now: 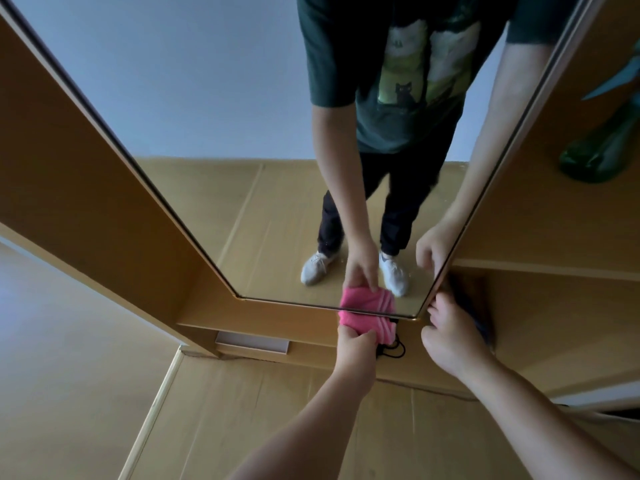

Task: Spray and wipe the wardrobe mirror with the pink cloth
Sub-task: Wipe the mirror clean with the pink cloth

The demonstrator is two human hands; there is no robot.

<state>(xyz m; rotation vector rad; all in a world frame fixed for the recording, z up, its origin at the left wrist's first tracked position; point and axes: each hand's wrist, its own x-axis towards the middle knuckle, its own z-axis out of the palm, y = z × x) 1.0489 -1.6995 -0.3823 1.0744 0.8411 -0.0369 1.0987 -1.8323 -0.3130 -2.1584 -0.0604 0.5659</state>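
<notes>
Pink cloth: the folded pink towelling cloth with pale stripes [363, 323] lies in the lower centre of the frame. It is pressed against the bottom edge of the tall wardrobe mirror [225, 133], and its reflection shows directly above it.
Left hand: the left hand [356, 346] is just below the cloth, with fingers and thumb closed round its lower edge.
Right hand: the right hand [450, 337] is to the right of the cloth and apart from it, at the mirror's lower right corner. Its fingers are curled and its thumb touches the frame.
Grip of right hand: I cannot tell what it is gripping, if anything.
Hidden or unclear: a dark blurred object [483, 320] sits behind the right hand and cannot be identified. Thin black cord loops [396, 348] are partly covered by the cloth.
Cut off: the green glass vase [595, 157] on the wooden shelf [554, 268] runs out of the right edge of the frame.
</notes>
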